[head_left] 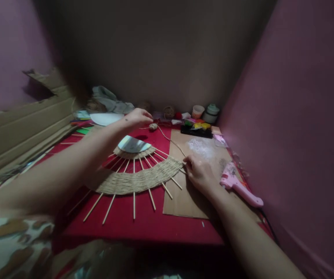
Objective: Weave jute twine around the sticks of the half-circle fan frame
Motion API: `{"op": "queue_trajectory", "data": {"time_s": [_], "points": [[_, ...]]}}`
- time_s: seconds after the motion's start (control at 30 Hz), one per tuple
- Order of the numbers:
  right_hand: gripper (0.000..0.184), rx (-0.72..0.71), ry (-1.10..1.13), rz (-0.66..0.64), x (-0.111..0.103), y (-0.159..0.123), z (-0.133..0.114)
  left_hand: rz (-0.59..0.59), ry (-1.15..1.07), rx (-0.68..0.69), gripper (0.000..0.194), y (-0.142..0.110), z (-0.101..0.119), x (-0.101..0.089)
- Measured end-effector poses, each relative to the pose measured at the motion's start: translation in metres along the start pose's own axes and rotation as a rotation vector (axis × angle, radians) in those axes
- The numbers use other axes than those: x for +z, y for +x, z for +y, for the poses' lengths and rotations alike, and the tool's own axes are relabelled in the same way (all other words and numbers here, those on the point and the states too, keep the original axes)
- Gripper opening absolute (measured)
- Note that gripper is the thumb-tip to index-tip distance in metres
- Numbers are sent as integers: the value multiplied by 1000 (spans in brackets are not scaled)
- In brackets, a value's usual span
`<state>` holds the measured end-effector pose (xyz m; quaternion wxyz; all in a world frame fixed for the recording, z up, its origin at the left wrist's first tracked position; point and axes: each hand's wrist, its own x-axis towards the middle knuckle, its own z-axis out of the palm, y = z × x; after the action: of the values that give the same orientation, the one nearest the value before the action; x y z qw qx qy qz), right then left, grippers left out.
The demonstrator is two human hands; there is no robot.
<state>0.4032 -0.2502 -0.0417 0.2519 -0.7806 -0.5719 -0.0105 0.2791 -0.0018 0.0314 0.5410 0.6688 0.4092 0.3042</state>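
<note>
A round mirror [133, 144] sits at the centre of a woven piece, with thin sticks radiating from it. A wide band of woven twine [132, 182] runs across the sticks, and a narrower band rims the mirror. My right hand [198, 173] is closed at the wide band's right end, pinching the strand of twine [172, 141]. That strand runs back to a small ball of twine [153, 126]. Over the ball, my left hand [138, 117] reaches with fingers stretched out; whether the fingertips touch it is hard to see. My left forearm hides the left part of the weave.
A pink glue gun [239, 186] lies at the right on a brown board [181, 205], near the wall. Along the back of the red table [143, 232] stand a cup [197, 112], a jar [211, 112], and a black tray [196, 132]. Cardboard [24, 131] leans at the left.
</note>
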Motion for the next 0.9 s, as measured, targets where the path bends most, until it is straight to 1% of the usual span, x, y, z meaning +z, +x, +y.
{"op": "queue_trajectory", "data": {"time_s": [0.07,0.1,0.17,0.23,0.27,0.33,0.37,0.43,0.5,0.57,0.6,0.67,0.73,0.77,0.9], "points": [[23,-12,33,8,-1,1,1,-210,229,149,15,-23,0,-7],[23,-20,56,18,-2,1,2,-279,304,203,16,-37,1,-11],[24,-15,110,29,-5,4,3,-346,467,278,20,-65,0,-22],[22,35,179,2,-9,7,3,-439,624,328,24,-91,-3,-35],[21,74,222,-28,-11,10,2,-463,684,350,26,-103,-5,-42],[17,171,336,-103,-16,15,0,-521,734,377,29,-123,-11,-54],[16,225,405,-146,-18,18,-2,-543,734,366,29,-131,-14,-59],[14,326,541,-254,-22,24,-5,-570,729,337,28,-145,-21,-63],[12,386,647,-359,-25,30,-8,-604,756,342,26,-153,-27,-59],[11,407,717,-432,-27,34,-8,-629,800,410,24,-155,-32,-50],[10,415,752,-449,-27,35,-8,-620,824,453,24,-155,-34,-45],[9,436,843,-480,-27,37,-5,-564,868,514,26,-153,-37,-36],[7,453,939,-520,-26,37,-1,-520,891,521,26,-150,-39,-31],[8,458,976,-540,-26,37,1,-517,891,511,25,-149,-40,-31],[9,498,1026,-613,-27,36,2,-541,826,503,21,-150,-41,-33]]}}
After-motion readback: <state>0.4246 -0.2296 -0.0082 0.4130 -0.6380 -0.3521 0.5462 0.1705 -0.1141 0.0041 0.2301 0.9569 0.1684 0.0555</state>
